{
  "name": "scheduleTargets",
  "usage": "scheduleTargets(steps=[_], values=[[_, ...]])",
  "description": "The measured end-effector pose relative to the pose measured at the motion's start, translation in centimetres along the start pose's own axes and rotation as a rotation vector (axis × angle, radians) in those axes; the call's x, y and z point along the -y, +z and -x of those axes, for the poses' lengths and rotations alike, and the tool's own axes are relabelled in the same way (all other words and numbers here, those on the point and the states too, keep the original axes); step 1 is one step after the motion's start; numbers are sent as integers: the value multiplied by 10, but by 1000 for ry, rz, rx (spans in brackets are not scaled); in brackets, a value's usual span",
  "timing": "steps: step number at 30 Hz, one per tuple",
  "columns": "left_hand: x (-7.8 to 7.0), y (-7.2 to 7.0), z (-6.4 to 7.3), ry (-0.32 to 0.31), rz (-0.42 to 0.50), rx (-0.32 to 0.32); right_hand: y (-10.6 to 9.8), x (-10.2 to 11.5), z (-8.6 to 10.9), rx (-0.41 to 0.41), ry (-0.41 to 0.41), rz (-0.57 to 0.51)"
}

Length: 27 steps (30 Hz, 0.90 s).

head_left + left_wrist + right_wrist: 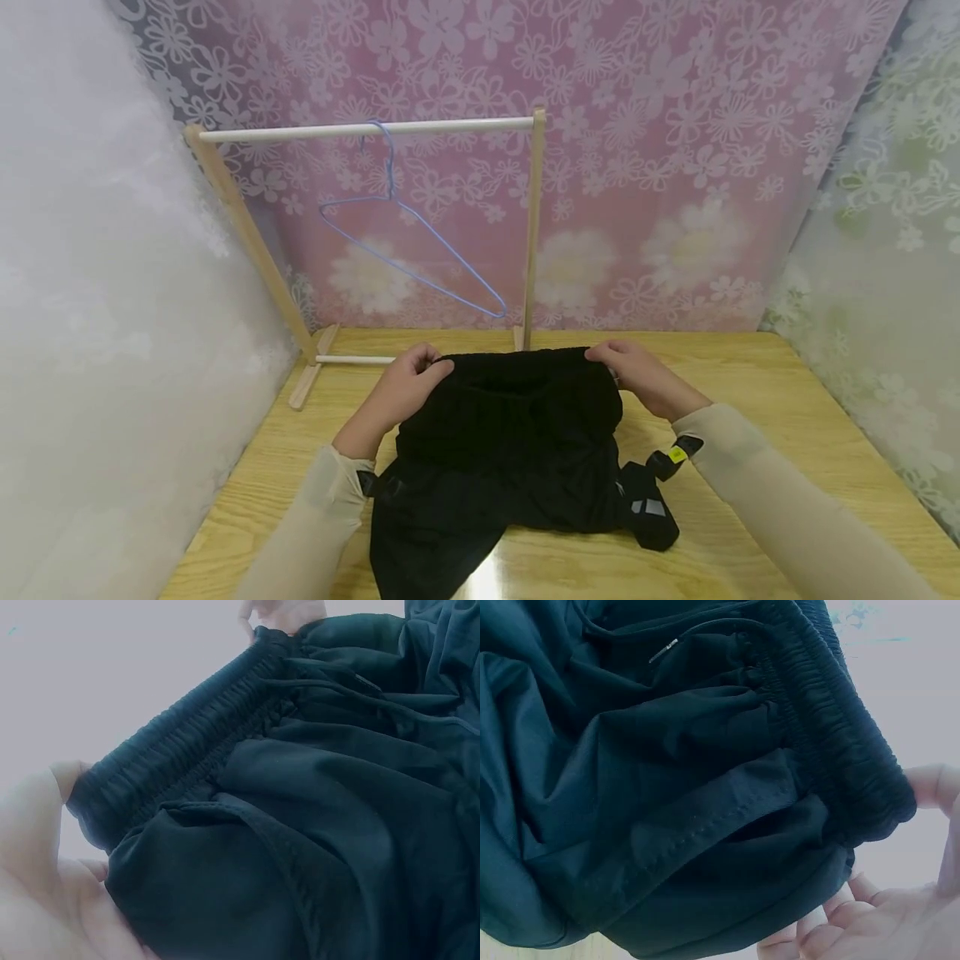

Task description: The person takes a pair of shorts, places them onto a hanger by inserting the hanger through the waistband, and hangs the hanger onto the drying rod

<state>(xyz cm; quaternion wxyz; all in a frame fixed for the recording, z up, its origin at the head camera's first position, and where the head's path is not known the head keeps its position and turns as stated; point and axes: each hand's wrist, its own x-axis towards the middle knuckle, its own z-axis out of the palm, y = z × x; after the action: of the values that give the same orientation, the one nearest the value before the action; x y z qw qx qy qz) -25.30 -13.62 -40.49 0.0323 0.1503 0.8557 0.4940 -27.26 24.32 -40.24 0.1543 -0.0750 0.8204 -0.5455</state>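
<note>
Black pants (510, 450) with a gathered elastic waistband hang between the two hands, their lower part lying on the table. My left hand (408, 383) pinches the left end of the waistband (180, 735), thumb on the near side. At the waistband's other end, my right hand (633, 375) grips it the same way, with the fingers (840, 915) behind the cloth. A drawstring (667, 646) with a tipped end dangles from the waist, and a side pocket seam shows in each wrist view. Leg length is hard to tell because the cloth is bunched.
Beyond the hands stands a wooden rack (534, 225) with a white rail (300, 133). A blue wire hanger (450, 250) hangs from that rail. The wooden table (750, 400) meets a flowered curtain (675, 167) at the back and a pale wall at the left.
</note>
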Motion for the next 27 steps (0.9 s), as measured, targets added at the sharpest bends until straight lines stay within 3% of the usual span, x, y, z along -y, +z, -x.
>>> scheduleTargets(steps=[8, 14, 21, 27], values=[[-5, 5, -1, 8, -7, -10, 1, -9, -3, 1, 25, 10], [-9, 9, 3, 24, -92, -19, 9, -14, -2, -44, 7, 49], [-25, 14, 9, 25, -173, -49, 27, -17, 2, -202, -144, 223], [-32, 16, 12, 21, -178, -58, 41, -5, 3, -245, -258, 293]])
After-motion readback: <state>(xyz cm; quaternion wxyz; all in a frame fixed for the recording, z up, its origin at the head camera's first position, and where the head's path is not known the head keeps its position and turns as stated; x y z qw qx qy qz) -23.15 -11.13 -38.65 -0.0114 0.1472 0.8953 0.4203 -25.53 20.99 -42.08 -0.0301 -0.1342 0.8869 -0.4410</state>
